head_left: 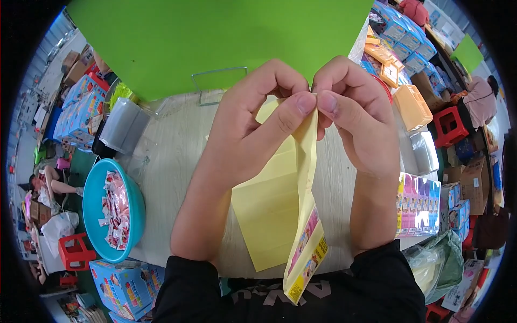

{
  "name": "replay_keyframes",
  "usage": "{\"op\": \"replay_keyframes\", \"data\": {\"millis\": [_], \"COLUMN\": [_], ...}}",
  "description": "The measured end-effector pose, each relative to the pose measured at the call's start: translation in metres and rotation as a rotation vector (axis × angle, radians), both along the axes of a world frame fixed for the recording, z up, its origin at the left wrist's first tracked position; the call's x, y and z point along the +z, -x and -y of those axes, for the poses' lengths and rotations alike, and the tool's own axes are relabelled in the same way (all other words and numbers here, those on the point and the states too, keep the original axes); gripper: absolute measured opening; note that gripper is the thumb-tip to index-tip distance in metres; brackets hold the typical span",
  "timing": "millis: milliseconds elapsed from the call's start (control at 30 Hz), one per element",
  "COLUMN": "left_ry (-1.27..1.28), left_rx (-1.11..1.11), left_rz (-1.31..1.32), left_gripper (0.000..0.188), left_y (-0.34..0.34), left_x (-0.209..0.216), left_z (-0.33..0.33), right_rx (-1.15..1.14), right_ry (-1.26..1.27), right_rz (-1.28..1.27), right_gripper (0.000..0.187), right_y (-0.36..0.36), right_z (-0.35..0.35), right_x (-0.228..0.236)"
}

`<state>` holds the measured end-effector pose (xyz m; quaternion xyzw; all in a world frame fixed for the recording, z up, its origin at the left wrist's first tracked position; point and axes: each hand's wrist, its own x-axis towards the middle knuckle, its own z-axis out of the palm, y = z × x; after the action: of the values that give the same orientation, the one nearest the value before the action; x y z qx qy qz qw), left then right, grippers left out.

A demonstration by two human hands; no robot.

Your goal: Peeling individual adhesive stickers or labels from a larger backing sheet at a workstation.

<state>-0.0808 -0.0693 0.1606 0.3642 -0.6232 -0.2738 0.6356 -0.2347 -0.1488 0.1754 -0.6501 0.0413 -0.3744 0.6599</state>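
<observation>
Both hands are raised over the middle of the table, thumbs nearly meeting. My left hand and my right hand each pinch the top end of a folded pale-yellow card between thumb and curled fingers. The card hangs edge-on toward my chest, and its lower end carries a pink and yellow printed strip. Behind it, pale-yellow sheets lie on the tabletop, partly covered by my left hand and the card. Whether the held card joins these sheets I cannot tell.
A teal basin of small wrapped packets stands left, near clear plastic boxes. A green board rises behind a wire stand. To the right are pink-and-purple packs, an orange basket and a plastic bag.
</observation>
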Motion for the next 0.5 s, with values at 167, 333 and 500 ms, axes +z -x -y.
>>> {"op": "replay_keyframes", "data": {"millis": [167, 333, 500], "left_ry": [0.028, 0.107, 0.119], "left_rx": [-0.001, 0.006, -0.014], "left_rz": [-0.053, -0.035, -0.086], "left_gripper": [0.012, 0.01, 0.009], "left_y": [0.0016, 0.0033, 0.0068], "left_x": [-0.0041, -0.0066, -0.0071], "left_z": [-0.0002, 0.003, 0.0029], "right_rx": [0.002, 0.002, 0.013], "right_ry": [0.004, 0.018, 0.007], "right_rz": [-0.002, 0.007, 0.019], "right_gripper": [0.014, 0.015, 0.017], "right_y": [-0.0011, -0.0004, -0.0023], "right_z": [0.0012, 0.0008, 0.0002], "right_x": [-0.0025, -0.0014, -0.0029]}}
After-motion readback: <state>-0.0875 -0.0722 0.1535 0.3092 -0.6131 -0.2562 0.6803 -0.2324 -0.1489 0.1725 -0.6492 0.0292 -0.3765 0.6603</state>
